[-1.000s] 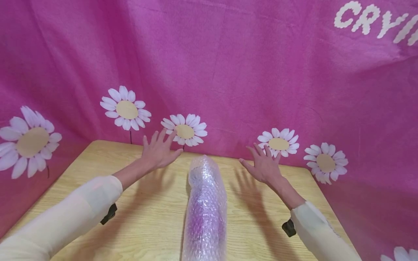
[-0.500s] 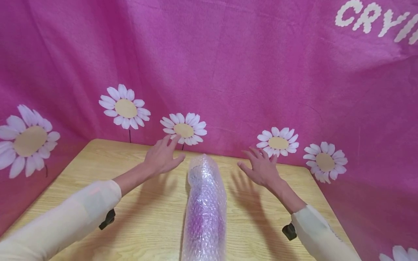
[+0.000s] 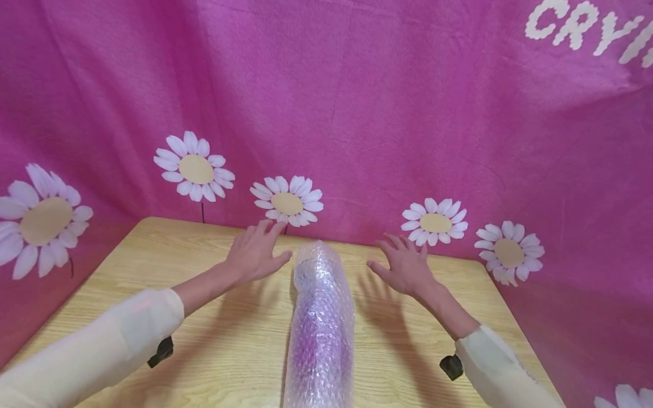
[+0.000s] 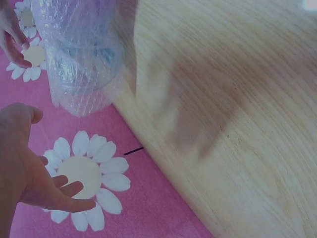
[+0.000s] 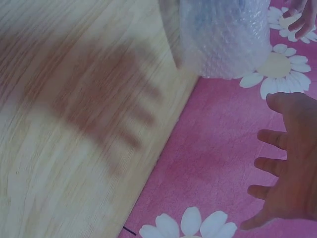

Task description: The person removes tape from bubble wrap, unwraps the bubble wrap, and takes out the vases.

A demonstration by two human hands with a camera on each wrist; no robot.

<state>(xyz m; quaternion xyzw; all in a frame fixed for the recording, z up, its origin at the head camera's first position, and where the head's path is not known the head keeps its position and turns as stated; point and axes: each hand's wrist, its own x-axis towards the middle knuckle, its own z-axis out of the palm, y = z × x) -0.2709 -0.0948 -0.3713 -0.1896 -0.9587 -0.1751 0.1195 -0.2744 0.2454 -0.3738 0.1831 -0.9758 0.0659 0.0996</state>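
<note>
A long object wrapped in bubble wrap (image 3: pixel 322 328), purple in its middle, lies lengthwise on the wooden table (image 3: pixel 234 351), its near end cut off by the head view's lower edge. To its left my left hand (image 3: pixel 253 253) hovers above the table, fingers spread and slightly bent, thumb toward the wrap. My right hand (image 3: pixel 406 267) hovers on the other side in a similar pose. Neither hand touches the wrapped object. In the left wrist view the bubble wrap's far end (image 4: pixel 81 69) appears beyond the left hand (image 4: pixel 34 168); what is inside cannot be made out.
A pink cloth (image 3: pixel 336 113) with printed white daisies hangs behind the table and along both sides. The table's back edge runs just past the hands. A small black device (image 3: pixel 160 351) sits under the left sleeve, another black device (image 3: pixel 451 367) under the right.
Both hands have come down toward the table and moved slightly inward toward the wrapped object. Their fingers are a little more bent than before. The wrapped object has stayed in place.
</note>
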